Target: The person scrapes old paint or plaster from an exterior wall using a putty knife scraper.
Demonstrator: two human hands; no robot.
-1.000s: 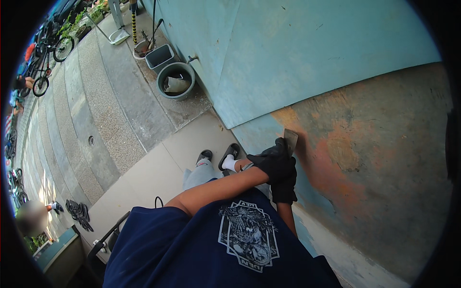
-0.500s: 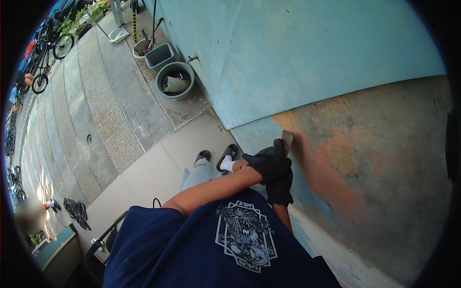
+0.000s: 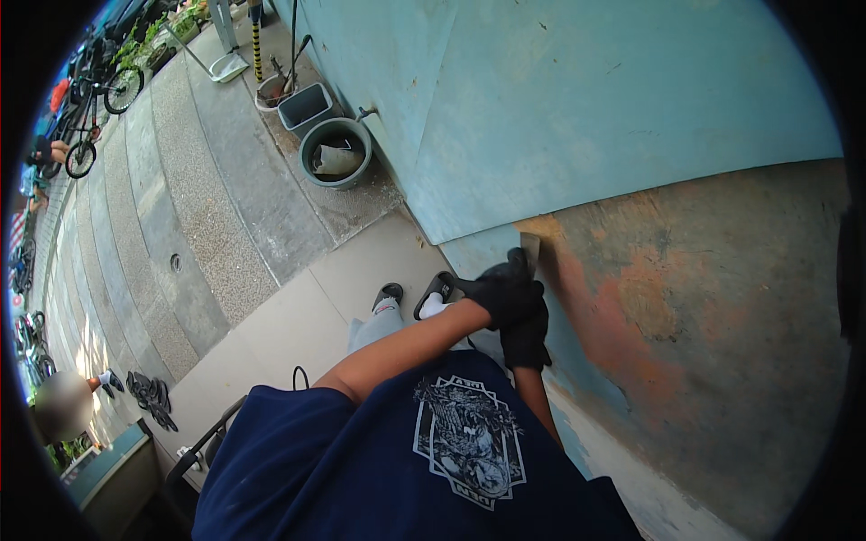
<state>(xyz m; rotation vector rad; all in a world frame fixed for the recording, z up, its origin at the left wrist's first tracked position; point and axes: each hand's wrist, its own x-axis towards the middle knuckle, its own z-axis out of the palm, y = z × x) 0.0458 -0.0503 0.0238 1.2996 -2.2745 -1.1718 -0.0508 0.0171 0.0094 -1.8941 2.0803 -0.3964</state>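
A flat scraper (image 3: pixel 530 245) rests against the wall where the blue paint borders a bare patch. My right hand (image 3: pixel 530 334), in a black glove, is closed round its handle, which the fingers mostly hide. Crossing from the left, my left hand (image 3: pixel 494 296) wears a matching black glove and overlaps the right one, closed at the same handle. The bare patch (image 3: pixel 722 298) is grey-brown with orange and reddish remnants. Light blue paint (image 3: pixel 622 99) covers the wall above it.
Beyond my sandalled feet (image 3: pixel 433 293) stand a round grey bucket (image 3: pixel 309 166) with a pale item inside, a rectangular grey bin (image 3: pixel 305 106) and a dustpan (image 3: pixel 227 67). A wall tap (image 3: pixel 366 113) juts out nearby. Far left are bicycles (image 3: pixel 81 158), people and loose sandals (image 3: pixel 149 395).
Both hands and the scraper have moved slightly up and left along the paint edge. The whole view has shifted a little. The grip looks the same.
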